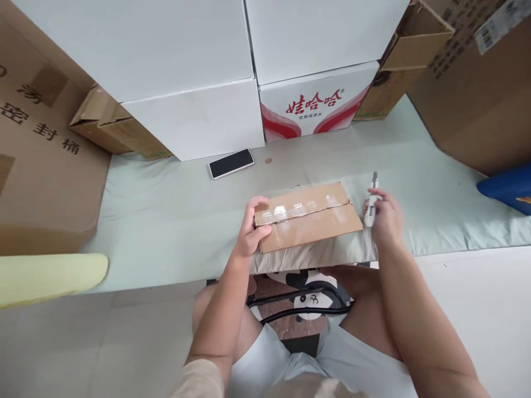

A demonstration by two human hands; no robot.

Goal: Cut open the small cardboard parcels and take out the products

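A flat brown cardboard box [315, 228] lies near the front edge of the cloth-covered surface, with shiny clear tape along its upper flap and a seam running across it. My left hand [251, 229] grips the box's left end, thumb on top and fingers at the far corner. Just right of the box, my right hand [385, 215] is closed around a white box cutter [371, 211], whose grey tip points away from me. The cutter is apart from the box.
A phone [231, 163] and a small brown piece [268, 161] lie behind the box. White cartons [219, 119] stand at the back. Large cardboard boxes flank both sides. A blue object [508, 188] is at right, a yellow-green one [53, 276] at left.
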